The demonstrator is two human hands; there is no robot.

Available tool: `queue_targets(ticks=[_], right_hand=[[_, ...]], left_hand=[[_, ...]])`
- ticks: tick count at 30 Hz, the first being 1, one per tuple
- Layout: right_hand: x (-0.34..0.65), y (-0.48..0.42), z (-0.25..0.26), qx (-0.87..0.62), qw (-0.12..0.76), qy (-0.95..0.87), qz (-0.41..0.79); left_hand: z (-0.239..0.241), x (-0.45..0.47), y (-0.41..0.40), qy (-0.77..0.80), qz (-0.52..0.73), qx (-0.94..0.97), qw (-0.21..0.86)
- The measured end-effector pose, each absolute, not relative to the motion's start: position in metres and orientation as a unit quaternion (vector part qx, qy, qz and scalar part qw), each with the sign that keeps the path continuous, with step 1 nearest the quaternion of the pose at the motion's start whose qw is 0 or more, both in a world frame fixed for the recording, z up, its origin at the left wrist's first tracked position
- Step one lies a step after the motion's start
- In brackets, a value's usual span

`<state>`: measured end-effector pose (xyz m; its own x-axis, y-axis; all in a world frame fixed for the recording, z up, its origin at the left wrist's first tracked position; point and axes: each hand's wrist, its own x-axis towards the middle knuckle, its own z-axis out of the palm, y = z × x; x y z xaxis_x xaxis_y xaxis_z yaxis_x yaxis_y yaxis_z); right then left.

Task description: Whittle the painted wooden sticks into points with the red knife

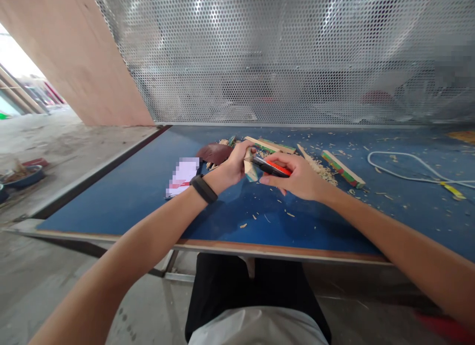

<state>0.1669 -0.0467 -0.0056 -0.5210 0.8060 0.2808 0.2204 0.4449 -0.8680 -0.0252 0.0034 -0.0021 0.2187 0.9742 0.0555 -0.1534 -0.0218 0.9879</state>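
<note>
My left hand (237, 163) is closed round a small wooden piece (251, 172), holding it above the blue table (122, 191). A black band sits on that wrist. My right hand (299, 176) grips a red and black utility knife (272, 167), whose tip rests against the wooden piece. Both hands meet over the middle of the table, a little above its surface.
Painted wooden sticks (343, 169) and shavings (322, 172) lie behind the hands. A dark brown object (213, 152) and a white paper (181, 176) sit at the left. A white cord (408, 174) curls at the right. A perforated metal panel (297, 53) backs the table.
</note>
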Motion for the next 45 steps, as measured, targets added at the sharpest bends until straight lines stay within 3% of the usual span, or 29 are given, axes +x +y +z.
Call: queue_targets(ticks=[3,9,12,17,29,36,45], right_hand=[[0.174,-0.042,-0.004,-0.337,0.314,-0.793,0.4],[0.184,-0.027,-0.009,-0.35,0.239,-0.85,0.311],[0.188,-0.019,-0.015,-0.338,0.206,-0.892,0.219],[0.188,-0.017,-0.019,-0.323,0.234,-0.901,0.17],[0.178,-0.022,-0.016,-0.296,0.219,-0.912,0.18],[0.173,-0.023,-0.018,-0.311,0.239,-0.916,0.082],[0.162,-0.031,-0.013,-0.449,0.18,-0.875,-0.019]], left_hand=[[0.003,-0.034,0.01,0.424,0.476,0.528,0.561],[-0.002,-0.056,0.024,0.416,0.454,0.708,0.346],[-0.001,-0.058,0.021,0.392,0.448,0.747,0.296],[0.006,-0.052,0.013,0.371,0.485,0.748,0.261],[0.014,-0.039,-0.001,0.364,0.568,0.688,0.268],[0.015,-0.037,-0.002,0.372,0.581,0.666,0.286],[0.016,-0.035,-0.003,0.369,0.577,0.668,0.292]])
